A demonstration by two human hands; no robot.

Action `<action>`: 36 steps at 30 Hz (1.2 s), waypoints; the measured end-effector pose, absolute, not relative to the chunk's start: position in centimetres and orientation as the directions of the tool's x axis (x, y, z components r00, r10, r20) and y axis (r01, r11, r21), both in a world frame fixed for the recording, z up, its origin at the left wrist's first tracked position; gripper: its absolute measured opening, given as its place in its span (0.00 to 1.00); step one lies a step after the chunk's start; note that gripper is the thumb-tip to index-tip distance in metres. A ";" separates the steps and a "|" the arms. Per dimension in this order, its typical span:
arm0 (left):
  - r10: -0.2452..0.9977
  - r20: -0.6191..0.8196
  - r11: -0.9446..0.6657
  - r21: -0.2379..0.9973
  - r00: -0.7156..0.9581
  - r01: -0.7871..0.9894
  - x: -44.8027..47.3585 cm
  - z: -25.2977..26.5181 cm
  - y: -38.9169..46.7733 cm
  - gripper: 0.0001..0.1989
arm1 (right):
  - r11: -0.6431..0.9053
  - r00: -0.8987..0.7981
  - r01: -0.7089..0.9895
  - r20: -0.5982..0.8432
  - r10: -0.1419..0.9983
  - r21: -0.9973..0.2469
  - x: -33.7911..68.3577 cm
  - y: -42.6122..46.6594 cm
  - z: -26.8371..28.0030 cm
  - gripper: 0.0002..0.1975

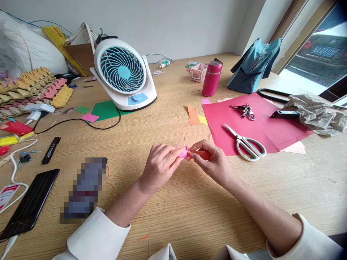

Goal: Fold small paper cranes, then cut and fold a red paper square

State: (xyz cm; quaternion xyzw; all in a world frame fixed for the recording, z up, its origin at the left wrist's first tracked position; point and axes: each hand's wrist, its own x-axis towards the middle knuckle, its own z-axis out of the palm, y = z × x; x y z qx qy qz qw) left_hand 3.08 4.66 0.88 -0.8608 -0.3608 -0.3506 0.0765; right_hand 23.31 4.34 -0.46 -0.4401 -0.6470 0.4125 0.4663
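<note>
My left hand (161,160) is closed, its fingertips pinching a small piece of bright pink paper (184,154) above the middle of the wooden table (162,224). My right hand (214,160) is also closed, gripping an orange strip of paper (204,155) that meets the pink piece. Fingers cover much of both papers, so how they are joined cannot be seen. Right of my right hand, white-handled scissors (251,147) lie partly spread on large red paper sheets (227,115). Small orange and yellow paper pieces (193,115) lie just beyond my hands.
A white and teal fan (123,72) stands at the back left on green paper (104,110). A magenta thermos (212,78), a pink basket (198,73) and a blue bag (253,66) stand behind. Keys (248,112) rest on the red sheets. At left lie a marker (51,151) and a black phone-like device (29,202).
</note>
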 end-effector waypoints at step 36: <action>0.549 0.660 -0.732 0.084 0.513 0.676 3.1 1.0 4.6 0.08 | -0.085 -0.229 -0.059 -0.069 0.971 -0.995 23.4 4.8 -0.2 0.14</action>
